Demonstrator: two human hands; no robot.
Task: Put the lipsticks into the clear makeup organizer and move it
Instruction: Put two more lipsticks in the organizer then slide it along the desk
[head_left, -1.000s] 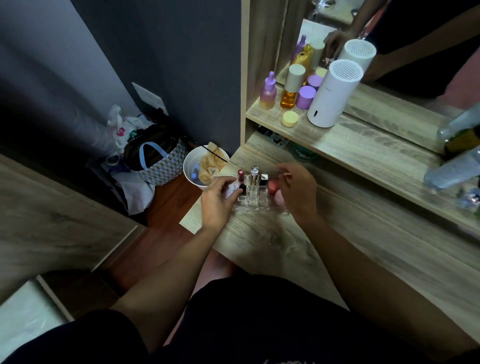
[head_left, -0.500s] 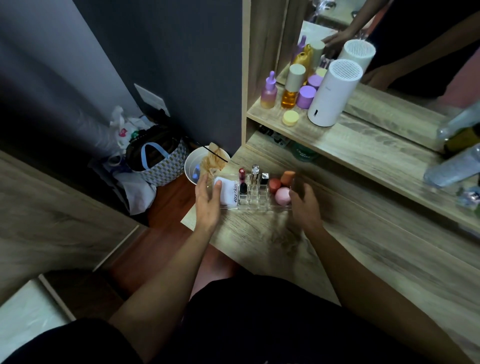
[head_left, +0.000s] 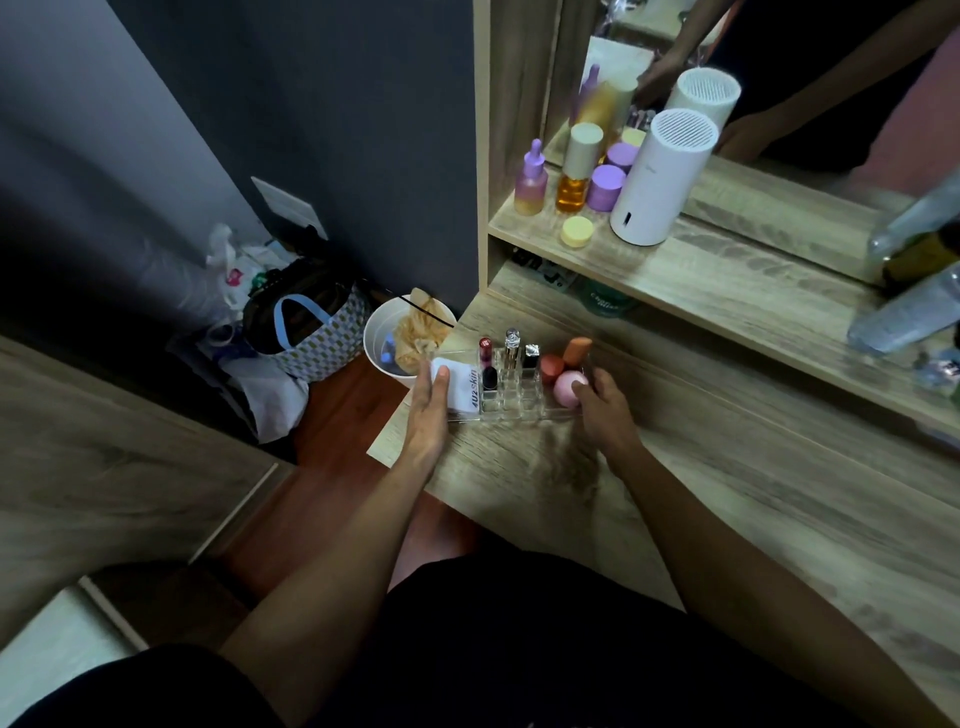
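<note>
The clear makeup organizer (head_left: 511, 408) sits near the left end of the wooden vanity top (head_left: 727, 493). Upright in its slots are a red lipstick (head_left: 484, 351), a silver-capped lipstick (head_left: 511, 345), a black-capped lipstick (head_left: 530, 357) and a dark one (head_left: 489, 378) in front. Its left part holds a white tube (head_left: 460, 387); its right part holds pink, red and orange sponges (head_left: 566, 387). My left hand (head_left: 431, 408) grips the organizer's left end, thumb on the white tube. My right hand (head_left: 605, 410) grips its right end, beside the pink sponge.
A white cup-like bin (head_left: 384, 338) with crumpled paper stands on the floor just left of the vanity edge, beside a checkered bag (head_left: 311, 332). The upper shelf (head_left: 727, 280) carries purple and amber bottles, a yellow jar and a white cylinder device (head_left: 660, 179). Plastic bottles lie far right.
Both hands moved from above the lipsticks out to the organizer's two ends. The organizer has shifted slightly toward the left edge of the vanity.
</note>
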